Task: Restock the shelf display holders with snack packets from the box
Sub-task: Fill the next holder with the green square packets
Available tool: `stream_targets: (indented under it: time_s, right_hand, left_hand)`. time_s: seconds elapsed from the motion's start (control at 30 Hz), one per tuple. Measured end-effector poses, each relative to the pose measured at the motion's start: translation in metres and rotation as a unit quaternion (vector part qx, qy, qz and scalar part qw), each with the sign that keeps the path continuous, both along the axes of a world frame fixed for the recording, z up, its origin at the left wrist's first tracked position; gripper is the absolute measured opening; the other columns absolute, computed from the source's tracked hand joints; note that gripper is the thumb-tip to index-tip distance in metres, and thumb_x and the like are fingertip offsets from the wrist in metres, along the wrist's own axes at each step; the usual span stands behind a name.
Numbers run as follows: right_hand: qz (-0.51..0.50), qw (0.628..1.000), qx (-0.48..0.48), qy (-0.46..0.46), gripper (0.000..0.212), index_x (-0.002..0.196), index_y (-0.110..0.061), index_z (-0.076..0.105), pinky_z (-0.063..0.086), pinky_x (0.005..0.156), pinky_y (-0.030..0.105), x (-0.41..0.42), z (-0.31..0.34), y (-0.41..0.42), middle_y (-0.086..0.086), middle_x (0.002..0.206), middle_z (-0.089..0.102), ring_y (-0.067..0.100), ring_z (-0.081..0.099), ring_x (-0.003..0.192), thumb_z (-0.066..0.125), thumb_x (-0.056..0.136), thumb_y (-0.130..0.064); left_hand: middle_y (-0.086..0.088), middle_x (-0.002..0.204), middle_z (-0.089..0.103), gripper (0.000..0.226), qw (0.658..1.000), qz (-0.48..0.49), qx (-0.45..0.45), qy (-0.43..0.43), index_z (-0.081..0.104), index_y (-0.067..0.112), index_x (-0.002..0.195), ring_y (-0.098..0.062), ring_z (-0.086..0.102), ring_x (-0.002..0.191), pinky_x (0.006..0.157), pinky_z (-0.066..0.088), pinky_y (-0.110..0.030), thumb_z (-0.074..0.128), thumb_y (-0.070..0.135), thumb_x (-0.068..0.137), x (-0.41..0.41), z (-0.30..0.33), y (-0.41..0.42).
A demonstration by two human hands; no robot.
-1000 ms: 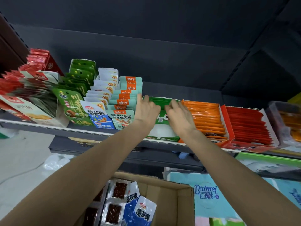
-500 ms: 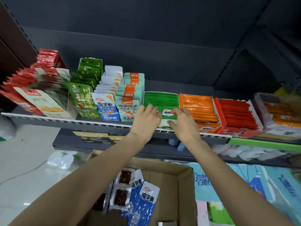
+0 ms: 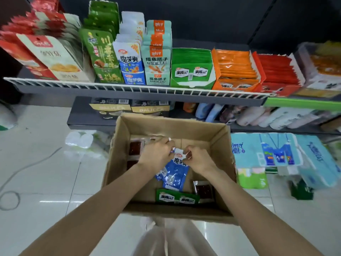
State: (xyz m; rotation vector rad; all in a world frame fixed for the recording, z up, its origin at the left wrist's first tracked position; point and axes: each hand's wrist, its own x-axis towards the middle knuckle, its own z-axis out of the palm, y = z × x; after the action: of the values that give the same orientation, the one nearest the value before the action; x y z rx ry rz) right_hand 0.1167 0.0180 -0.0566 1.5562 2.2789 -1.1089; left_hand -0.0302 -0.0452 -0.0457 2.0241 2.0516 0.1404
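Note:
An open cardboard box [image 3: 219, 139] stands on the floor below the shelf. Inside it, my left hand [image 3: 156, 157] and my right hand [image 3: 200, 158] both pinch the white top edge of blue-and-white snack packets [image 3: 175, 174], which hang down between them. Dark red packets [image 3: 135, 147] lie at the box's left and another [image 3: 203, 191] near its front right. Green packets [image 3: 176, 197] lie at the front. On the shelf, the green display holder [image 3: 191, 71] is full, next to a blue-and-white packet holder [image 3: 132, 65].
A white wire rail [image 3: 129, 86] runs along the shelf front. Orange [image 3: 236, 69] and red [image 3: 278, 72] holders stand right of the green one. Tissue packs [image 3: 267, 150] lie right of the box. A grey cable [image 3: 22, 170] trails over the tiled floor at left.
Both hands left the green holder on the shelf and came down into the box, where they took hold of blue-and-white packets. The view tilted downward.

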Motion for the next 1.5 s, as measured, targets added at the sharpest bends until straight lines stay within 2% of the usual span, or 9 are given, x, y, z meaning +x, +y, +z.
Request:
stream_targets:
  time_s: [0.17, 0.3, 0.57, 0.9, 1.1, 1.2, 1.23, 1.37, 1.5]
  right_hand:
    - [0.098, 0.983, -0.149, -0.035, 0.059, 0.128, -0.014, 0.047, 0.04, 0.091, 0.028, 0.004, -0.032, -0.039, 0.003, 0.13, 0.053, 0.021, 0.051, 0.116, 0.074, 0.078, -0.029]
    - [0.215, 0.958, -0.089, -0.169, 0.049, 0.112, -0.015, 0.059, 0.044, 0.08, 0.029, 0.006, -0.046, -0.047, 0.008, 0.119, 0.059, 0.025, 0.056, 0.105, 0.079, 0.071, -0.031]
    - [0.114, 0.988, -0.06, -0.082, 0.013, 0.104, -0.009, 0.056, 0.036, 0.079, 0.027, 0.011, -0.051, -0.043, 0.015, 0.126, 0.054, 0.03, 0.052, 0.111, 0.05, 0.093, -0.009]
    - [0.04, 0.998, 0.026, -0.051, 0.02, 0.111, -0.005, 0.053, 0.041, 0.077, 0.033, 0.03, -0.044, -0.02, 0.019, 0.118, 0.057, 0.034, 0.056, 0.105, 0.052, 0.094, -0.015]
    - [0.059, 0.993, -0.064, 0.084, 0.006, 0.09, -0.015, 0.049, 0.041, 0.069, 0.026, 0.033, -0.04, -0.02, 0.009, 0.104, 0.058, 0.023, 0.055, 0.097, 0.053, 0.094, -0.014]
    - [0.034, 0.991, -0.055, 0.116, 0.007, 0.089, -0.016, 0.051, 0.036, 0.065, 0.022, 0.037, -0.038, -0.02, 0.004, 0.097, 0.056, 0.02, 0.052, 0.092, 0.056, 0.092, -0.012]
    - [0.03, 0.993, -0.056, 0.1, 0.006, 0.097, -0.017, 0.055, 0.038, 0.069, 0.025, 0.038, -0.037, -0.019, 0.005, 0.103, 0.057, 0.021, 0.054, 0.096, 0.058, 0.091, -0.015]
    - [0.096, 0.985, -0.027, -0.138, 0.066, 0.137, -0.016, 0.037, 0.043, 0.094, 0.036, 0.043, -0.038, -0.014, 0.013, 0.134, 0.046, 0.031, 0.046, 0.121, 0.071, 0.081, -0.017]
    - [0.167, 0.953, -0.025, -0.253, 0.063, 0.131, -0.014, 0.044, 0.046, 0.092, 0.037, 0.041, -0.04, -0.013, 0.011, 0.133, 0.05, 0.03, 0.049, 0.121, 0.076, 0.077, -0.018]
  left_hand:
    - [-0.003, 0.148, 0.032, 0.054, 0.968, 0.002, -0.249, 0.039, 0.039, 0.018, 0.139, -0.024, 0.033, 0.134, 0.104, 0.036, -0.043, 0.058, 0.033, 0.09, -0.012, -0.038, -0.026]
    - [-0.001, 0.159, 0.0, 0.081, 0.948, 0.012, -0.318, -0.007, 0.015, 0.02, 0.15, -0.027, 0.019, 0.143, 0.111, 0.027, -0.047, 0.062, 0.042, 0.087, -0.018, -0.059, -0.039]
    - [-0.008, 0.138, 0.044, 0.044, 0.965, 0.069, -0.242, -0.066, 0.05, 0.017, 0.132, -0.027, 0.045, 0.125, 0.104, 0.04, -0.042, 0.06, 0.028, 0.09, -0.018, -0.062, -0.048]
    - [-0.01, 0.132, 0.045, 0.055, 0.972, 0.07, -0.226, 0.006, 0.039, 0.016, 0.135, -0.028, 0.044, 0.123, 0.096, 0.042, -0.042, 0.061, 0.034, 0.088, -0.005, -0.06, -0.039]
    - [-0.001, 0.157, 0.011, 0.097, 0.971, 0.058, -0.154, -0.175, 0.012, 0.028, 0.15, -0.025, 0.016, 0.143, 0.113, 0.024, -0.044, 0.075, 0.035, 0.076, 0.014, -0.06, -0.024]
    - [-0.001, 0.149, 0.03, 0.065, 0.985, 0.028, -0.144, -0.089, 0.038, 0.028, 0.137, -0.023, 0.023, 0.138, 0.11, 0.022, -0.041, 0.069, 0.037, 0.081, 0.022, -0.06, -0.016]
    - [-0.002, 0.141, 0.039, 0.051, 0.99, 0.029, -0.131, -0.052, 0.046, 0.023, 0.129, -0.023, 0.03, 0.133, 0.107, 0.026, -0.039, 0.066, 0.037, 0.084, 0.023, -0.059, -0.014]
    - [-0.005, 0.105, 0.057, 0.023, 0.985, 0.128, -0.098, -0.068, 0.05, 0.017, 0.093, -0.024, 0.053, 0.101, 0.085, 0.041, -0.037, 0.064, 0.034, 0.087, 0.017, -0.056, -0.019]
    - [-0.01, 0.108, 0.064, 0.029, 0.951, 0.221, -0.122, -0.178, 0.051, 0.019, 0.113, -0.026, 0.062, 0.089, 0.074, 0.055, -0.041, 0.063, 0.029, 0.089, 0.005, -0.058, -0.025]
